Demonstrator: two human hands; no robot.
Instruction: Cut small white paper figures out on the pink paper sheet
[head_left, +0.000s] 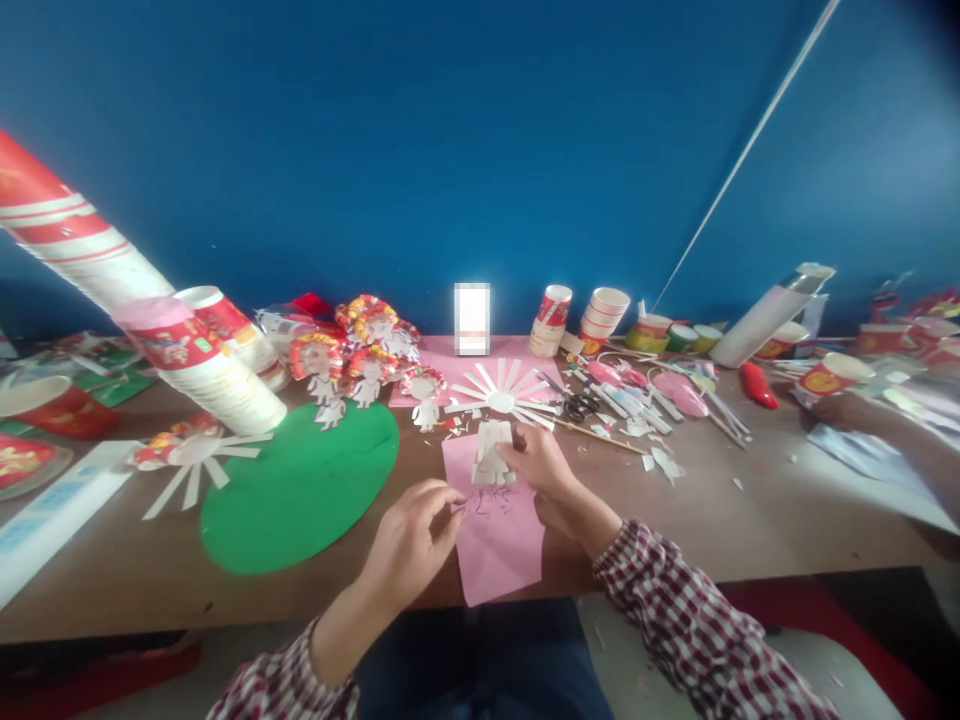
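1. A deep blue wall backs a brown table (pixel 750 520) littered with paper craft scraps.
2. No brand or writing can be read: the red and yellow prints on the cups are too blurred, and dark scribbled marks on the pink paper sheet (pixel 499 530) in front of the person are not legible.
3. The left hand (pixel 412 540) rests at the left edge of that pink sheet, its fingers curled together with thumb meeting forefinger; whether they pinch anything cannot be told.
4. The right hand (pixel 541 462) has its fingers closed on a white paper cutout (pixel 491 450), holding it over the top of the pink sheet, near the table's front middle.
5. Just behind the cutout lies a white paper sunburst (pixel 501 397) on a second pink sheet.
6. A long tilted stack of paper cups (pixel 225 370) lies at left, beside a green paper disc (pixel 300 490).
7. Two short cup stacks (pixel 592 320) stand upright by the wall; their insides do not show.
8. Low bowls (pixel 667 335) sit to their right, contents unclear, beside a leaning white cylinder (pixel 765 315).
9. Black scissors (pixel 579 405) lie among strips right of the sunburst.
10. Another person's arm (pixel 885 430) reaches in at far right.
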